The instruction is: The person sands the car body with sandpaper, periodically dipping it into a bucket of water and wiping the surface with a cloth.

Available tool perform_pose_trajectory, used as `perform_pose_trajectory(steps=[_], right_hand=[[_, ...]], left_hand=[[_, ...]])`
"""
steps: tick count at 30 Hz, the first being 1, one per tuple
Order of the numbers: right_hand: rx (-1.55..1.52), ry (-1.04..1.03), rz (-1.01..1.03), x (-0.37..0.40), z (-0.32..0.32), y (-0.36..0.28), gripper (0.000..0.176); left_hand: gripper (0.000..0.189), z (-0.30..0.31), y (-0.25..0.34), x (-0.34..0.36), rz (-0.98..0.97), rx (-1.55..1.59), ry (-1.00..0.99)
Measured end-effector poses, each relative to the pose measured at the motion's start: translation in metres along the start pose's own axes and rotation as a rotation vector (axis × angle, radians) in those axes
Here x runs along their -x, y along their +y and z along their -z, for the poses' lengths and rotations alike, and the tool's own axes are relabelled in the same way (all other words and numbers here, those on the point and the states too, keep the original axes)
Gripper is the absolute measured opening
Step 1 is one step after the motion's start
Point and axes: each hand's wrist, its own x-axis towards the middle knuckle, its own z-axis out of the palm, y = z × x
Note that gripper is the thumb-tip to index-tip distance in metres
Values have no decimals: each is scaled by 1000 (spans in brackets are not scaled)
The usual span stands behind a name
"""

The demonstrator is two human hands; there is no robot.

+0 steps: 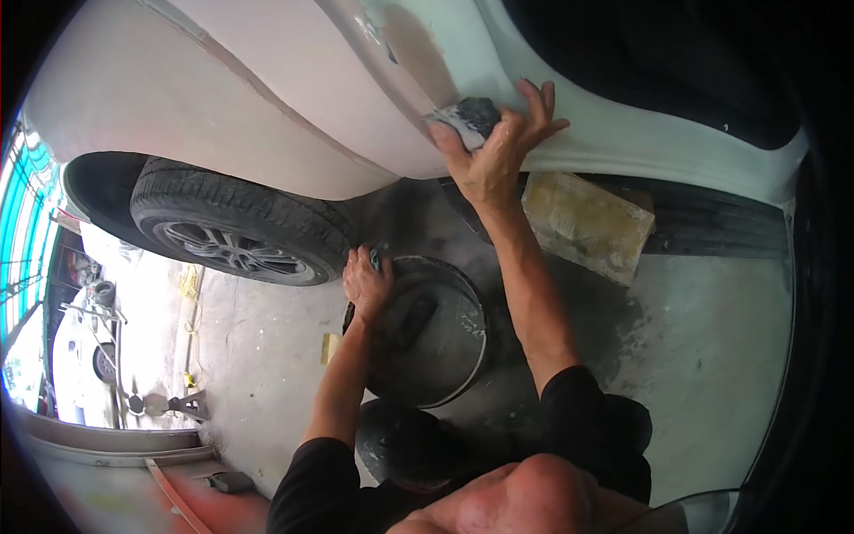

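Against the white car body panel, my right hand presses a dark grey piece of sandpaper smeared with whitish slurry. Its thumb and palm side pin the sandpaper while the other fingers spread out over the sill. Just above lies a brownish filler patch on the panel. My left hand is curled at the rim of a round black tub on the floor. A small grey-blue thing shows between its fingers, too hidden to name. Cloudy water and a dark shape are inside the tub.
A car wheel stands left of the tub. Under the sill sits a stained yellowish block. A yellow scrap lies beside the tub on the concrete floor. Farther left are a metal stand and another white vehicle.
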Motion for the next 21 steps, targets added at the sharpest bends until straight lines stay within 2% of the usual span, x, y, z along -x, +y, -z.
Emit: perform_pose_trajectory(steps=[4,9,12,14,17,19,21], right_hand=[[-47,56,113,-55,-10,-21,74],[-46,-23,-25,19,6,9,70],[-27,2,57,-25,-4,-16,69],[-77,19,43,-35,-8,-20,67],[-92,2,47,-4,-3,-1,66],[-100,-49,-8,-3,12,-6,64],[-61,-49,28,-25,1,-14,64]], left_hand=[[27,-1,0,0,-16,11,19],[26,-1,3,2,4,29,29],[26,-4,0,-1,-24,38,29],[27,3,1,2,-24,39,7],[27,2,1,1,-27,39,20],[27,2,3,-3,-38,36,30],[27,0,-1,2,-47,34,36]])
